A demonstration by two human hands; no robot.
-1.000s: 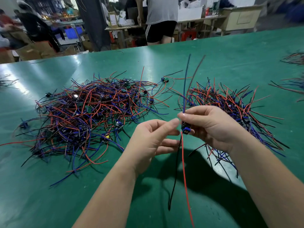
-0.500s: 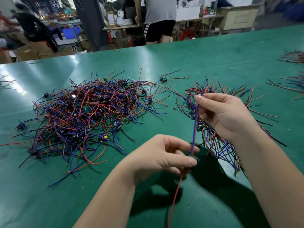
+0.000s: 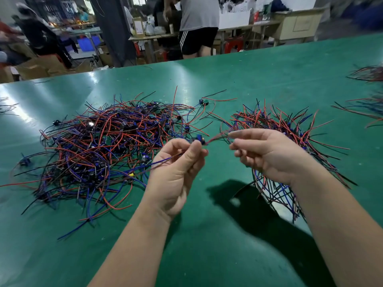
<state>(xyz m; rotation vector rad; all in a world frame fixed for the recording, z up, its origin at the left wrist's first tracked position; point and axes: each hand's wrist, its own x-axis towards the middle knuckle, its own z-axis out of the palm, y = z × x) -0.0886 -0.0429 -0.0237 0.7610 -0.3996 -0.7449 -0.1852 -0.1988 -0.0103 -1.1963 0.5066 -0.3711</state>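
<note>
My left hand (image 3: pixel 178 175) pinches a small blue and black connector (image 3: pixel 198 139) between thumb and forefinger, above the green table (image 3: pixel 207 245). Blue and dark wires trail from it leftward across my palm. A red wire (image 3: pixel 217 137) runs from the connector to the right, where my right hand (image 3: pixel 267 154) pinches it at the fingertips. Both hands are raised between two heaps: a large tangled pile of red, blue and black wired connectors (image 3: pixel 103 150) on the left and a neater fanned pile (image 3: pixel 290 129) on the right, partly hidden behind my right hand.
A single wired connector (image 3: pixel 204 101) lies alone behind the piles. More wire bundles (image 3: pixel 369 94) lie at the right table edge. Beyond the far edge a person in black shorts (image 3: pixel 196 40) stands by workbenches and cardboard boxes.
The connector has gone from low near the table up to chest height in my left hand. My right hand let the blue wire go and now pinches the red wire, stretched sideways.
</note>
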